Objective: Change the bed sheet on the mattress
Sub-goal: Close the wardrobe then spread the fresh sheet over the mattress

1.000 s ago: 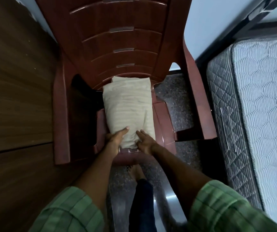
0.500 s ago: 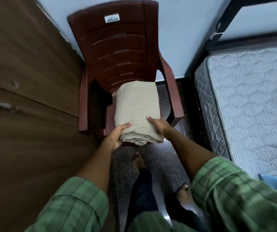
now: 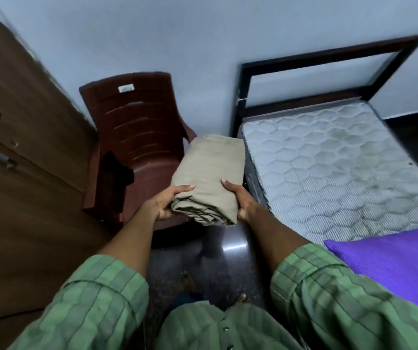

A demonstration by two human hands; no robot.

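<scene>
The folded beige sheet is off the chair now: a second ago it lay on the seat with both hands just reaching its near edge, and now I have it lifted clear and carried to the right, held in the air between the chair and the mattress. My left hand grasps the near left corner, thumb on top and fingers curled beneath the stacked folds; my right hand grasps the near right corner the same way. The far end of the bundle sits just beside the mattress corner, though I cannot tell whether it touches. The view has swung up and right as well, so the bare quilted mattress and the black bed frame now fill the right side, with a purple pillow lying at the near end. I read this as the pickup done: the mattress already looks stripped, so what remains is setting the sheet down on it and unfolding it. The pillow may need moving before the sheet can spread fully.
</scene>
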